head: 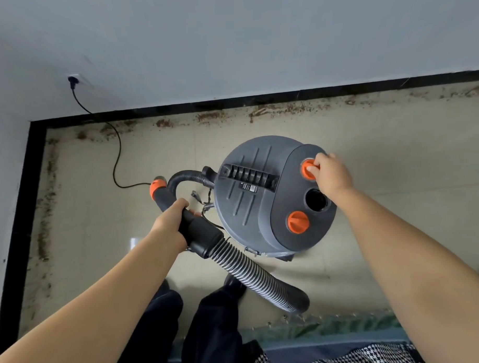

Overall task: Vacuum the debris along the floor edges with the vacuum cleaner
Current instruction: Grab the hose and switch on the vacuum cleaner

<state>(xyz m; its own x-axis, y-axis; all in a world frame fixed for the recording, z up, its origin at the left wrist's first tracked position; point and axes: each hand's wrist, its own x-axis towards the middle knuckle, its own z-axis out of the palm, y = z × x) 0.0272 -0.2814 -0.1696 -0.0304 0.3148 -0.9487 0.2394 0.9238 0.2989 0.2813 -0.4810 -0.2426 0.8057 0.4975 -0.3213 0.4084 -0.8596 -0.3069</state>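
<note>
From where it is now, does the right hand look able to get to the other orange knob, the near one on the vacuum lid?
Probably yes. The right hand pinches the far orange knob; the near orange knob lies on the same lid, uncovered, with only the open port between. The left hand and hose handle are off to the side.

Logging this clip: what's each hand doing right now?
Left hand: grips the black hose handle.
Right hand: pinches the orange knob on the vacuum cleaner.

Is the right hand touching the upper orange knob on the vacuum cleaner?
Touching. The head view shows the right hand pinching the upper orange knob, fingertips on its ridge.
</note>
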